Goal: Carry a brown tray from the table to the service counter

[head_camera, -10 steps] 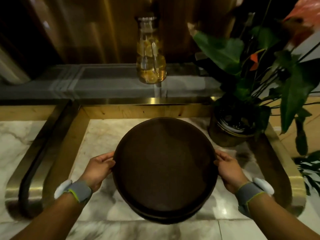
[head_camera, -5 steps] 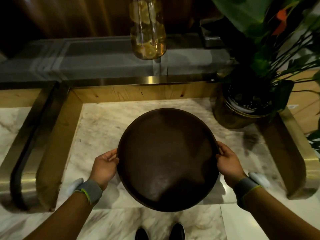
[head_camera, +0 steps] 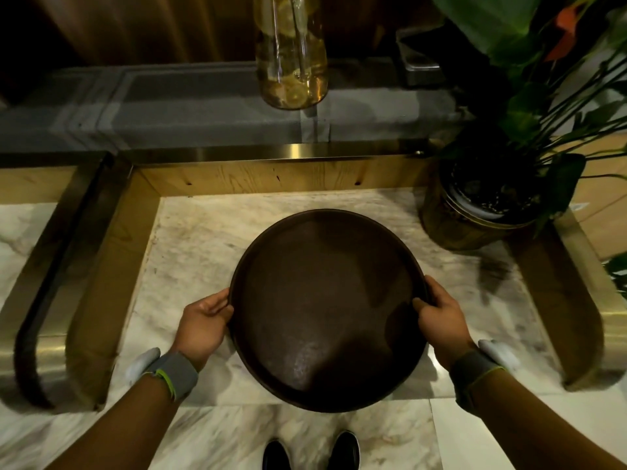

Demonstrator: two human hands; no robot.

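A round dark brown tray (head_camera: 325, 307) with a low rim is held level in front of me, over the marble surface (head_camera: 203, 239) of the counter. My left hand (head_camera: 203, 322) grips its left rim and my right hand (head_camera: 441, 315) grips its right rim, thumb over the edge. Nothing lies in the tray. Both wrists wear grey bands.
A glass carafe of lemon water (head_camera: 291, 52) stands on the raised grey ledge (head_camera: 190, 110) behind. A potted plant in a brass pot (head_camera: 475, 212) stands close at the tray's right. Brass rails (head_camera: 84, 266) frame the marble on both sides. My shoes (head_camera: 310, 452) show below.
The view has tilted further down, so the carafe and plant moved up the frame and my shoes appeared. The tray stays gripped in both hands, my right thumb now over its rim.
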